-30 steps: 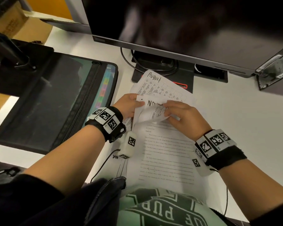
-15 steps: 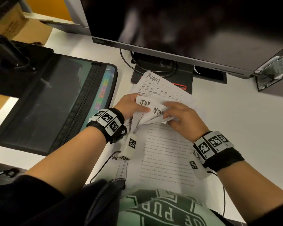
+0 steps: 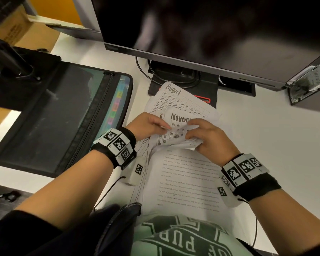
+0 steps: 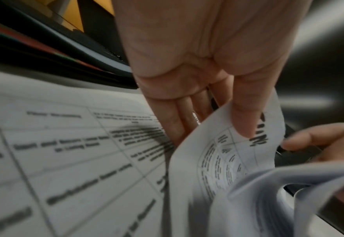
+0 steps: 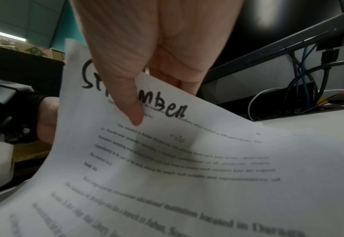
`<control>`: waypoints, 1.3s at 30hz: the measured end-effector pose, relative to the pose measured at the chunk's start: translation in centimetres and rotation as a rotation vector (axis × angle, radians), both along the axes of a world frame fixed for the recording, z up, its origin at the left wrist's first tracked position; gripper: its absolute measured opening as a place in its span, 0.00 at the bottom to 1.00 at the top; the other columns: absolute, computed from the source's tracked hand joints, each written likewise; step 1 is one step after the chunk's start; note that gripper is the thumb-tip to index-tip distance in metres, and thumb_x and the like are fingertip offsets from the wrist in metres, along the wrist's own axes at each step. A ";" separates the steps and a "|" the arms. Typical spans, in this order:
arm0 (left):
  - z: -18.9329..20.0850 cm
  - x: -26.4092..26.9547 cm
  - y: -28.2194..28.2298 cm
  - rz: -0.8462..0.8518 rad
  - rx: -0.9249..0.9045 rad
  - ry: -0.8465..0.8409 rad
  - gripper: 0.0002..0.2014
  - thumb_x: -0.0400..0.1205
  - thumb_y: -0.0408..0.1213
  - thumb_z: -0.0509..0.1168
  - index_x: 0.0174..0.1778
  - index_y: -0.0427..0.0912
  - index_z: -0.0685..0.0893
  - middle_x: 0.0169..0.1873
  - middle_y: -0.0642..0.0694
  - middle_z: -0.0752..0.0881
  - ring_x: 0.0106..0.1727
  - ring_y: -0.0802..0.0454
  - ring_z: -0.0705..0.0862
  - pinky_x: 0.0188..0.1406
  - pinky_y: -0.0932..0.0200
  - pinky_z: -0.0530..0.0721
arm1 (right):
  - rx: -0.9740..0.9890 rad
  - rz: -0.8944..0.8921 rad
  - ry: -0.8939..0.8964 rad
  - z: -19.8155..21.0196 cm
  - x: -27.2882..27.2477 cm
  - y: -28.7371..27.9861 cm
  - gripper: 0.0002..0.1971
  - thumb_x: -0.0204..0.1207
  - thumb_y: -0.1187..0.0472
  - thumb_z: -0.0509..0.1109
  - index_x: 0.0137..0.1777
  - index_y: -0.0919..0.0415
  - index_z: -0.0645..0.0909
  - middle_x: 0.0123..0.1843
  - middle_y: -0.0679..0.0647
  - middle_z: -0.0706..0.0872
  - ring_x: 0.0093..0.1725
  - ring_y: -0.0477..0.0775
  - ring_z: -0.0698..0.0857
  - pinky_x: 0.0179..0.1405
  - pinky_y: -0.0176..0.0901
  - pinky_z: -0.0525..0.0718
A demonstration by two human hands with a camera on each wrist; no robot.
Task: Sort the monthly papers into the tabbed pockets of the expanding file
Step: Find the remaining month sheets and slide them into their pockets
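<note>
Left hand: the left hand pinches the near edge of a curled white sheet hand-lettered "Novem…", thumb on top, fingers beneath.
Right hand: the right hand grips a bent-back bundle of white printed sheets; its thumb presses a page lettered "September" (middle letters covered).
Papers: the loose stack lies on the white desk before the person, an "August" table sheet at its far end.
File: the black zip-edged expanding file with coloured tabs lies open left of the stack.
Behind: a dark monitor on its black stand.
</note>
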State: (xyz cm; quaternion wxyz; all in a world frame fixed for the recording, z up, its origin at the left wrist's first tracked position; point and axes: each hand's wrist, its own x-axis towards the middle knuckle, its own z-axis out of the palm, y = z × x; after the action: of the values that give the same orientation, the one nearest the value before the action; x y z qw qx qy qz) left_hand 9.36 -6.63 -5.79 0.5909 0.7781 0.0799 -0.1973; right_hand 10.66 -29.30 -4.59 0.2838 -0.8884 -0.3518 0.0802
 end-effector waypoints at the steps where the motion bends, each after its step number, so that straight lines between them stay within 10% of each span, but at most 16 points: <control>1: 0.1 0.0 0.1 -0.028 0.007 0.004 0.12 0.75 0.24 0.70 0.52 0.40 0.88 0.46 0.47 0.89 0.51 0.57 0.85 0.60 0.69 0.78 | -0.013 -0.006 0.004 -0.2 0.0 0.0 0.14 0.60 0.75 0.78 0.46 0.64 0.89 0.64 0.63 0.83 0.57 0.62 0.85 0.58 0.53 0.83; 8: 2.1 1.1 1.1 -0.152 -0.032 0.084 0.12 0.79 0.31 0.64 0.54 0.46 0.87 0.56 0.52 0.86 0.61 0.52 0.82 0.64 0.55 0.80 | -0.014 0.064 -0.070 0.2 0.0 -0.2 0.15 0.57 0.68 0.74 0.45 0.64 0.90 0.46 0.59 0.91 0.43 0.60 0.90 0.45 0.58 0.87; 11: 1.2 2.5 0.5 -0.019 0.264 -0.080 0.14 0.82 0.31 0.61 0.62 0.45 0.83 0.61 0.50 0.82 0.63 0.53 0.79 0.64 0.59 0.75 | -0.013 0.065 -0.054 1.1 -0.2 -0.4 0.14 0.59 0.64 0.72 0.45 0.62 0.91 0.45 0.56 0.92 0.42 0.57 0.90 0.47 0.50 0.86; 18: -0.8 4.4 -0.9 -0.341 0.688 -0.110 0.26 0.80 0.36 0.65 0.75 0.48 0.71 0.71 0.41 0.69 0.70 0.44 0.72 0.68 0.55 0.72 | 0.022 0.007 -0.099 1.6 0.0 -0.3 0.13 0.62 0.68 0.68 0.45 0.62 0.90 0.44 0.54 0.92 0.42 0.57 0.89 0.44 0.51 0.88; 22: 0.1 3.8 -0.8 -0.106 0.469 -0.236 0.15 0.84 0.43 0.61 0.65 0.45 0.81 0.62 0.46 0.79 0.59 0.53 0.78 0.61 0.59 0.75 | 0.037 -0.031 -0.097 1.5 0.0 -0.7 0.13 0.63 0.71 0.69 0.45 0.63 0.90 0.45 0.56 0.91 0.44 0.57 0.89 0.47 0.51 0.88; 29: 2.1 1.5 -0.7 -0.051 -0.167 0.331 0.40 0.82 0.64 0.35 0.70 0.36 0.76 0.64 0.40 0.82 0.66 0.42 0.79 0.72 0.47 0.71 | 0.009 -0.122 0.027 0.2 0.7 -1.0 0.13 0.69 0.75 0.73 0.51 0.63 0.89 0.63 0.58 0.78 0.51 0.50 0.81 0.56 0.28 0.75; 34: 0.7 0.5 -0.3 -0.038 -0.062 0.145 0.16 0.83 0.39 0.63 0.66 0.38 0.79 0.59 0.46 0.85 0.62 0.46 0.83 0.64 0.53 0.80 | 0.097 -0.252 0.067 0.3 0.7 -0.7 0.09 0.76 0.69 0.69 0.54 0.58 0.82 0.50 0.47 0.84 0.49 0.46 0.82 0.48 0.17 0.73; 39: -1.0 0.3 -0.3 0.126 -0.007 -0.129 0.40 0.75 0.18 0.66 0.74 0.59 0.61 0.59 0.47 0.78 0.48 0.46 0.86 0.50 0.56 0.85 | 0.179 -0.191 0.038 0.1 0.7 -0.9 0.09 0.69 0.78 0.69 0.41 0.63 0.81 0.52 0.48 0.85 0.54 0.45 0.83 0.56 0.19 0.73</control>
State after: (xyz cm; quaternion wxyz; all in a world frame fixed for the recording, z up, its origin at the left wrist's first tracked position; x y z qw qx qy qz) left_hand 9.65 -6.89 -6.83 0.6088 0.7807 0.0895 -0.1094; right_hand 11.33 -30.15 -4.45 0.3749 -0.8873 -0.2660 0.0379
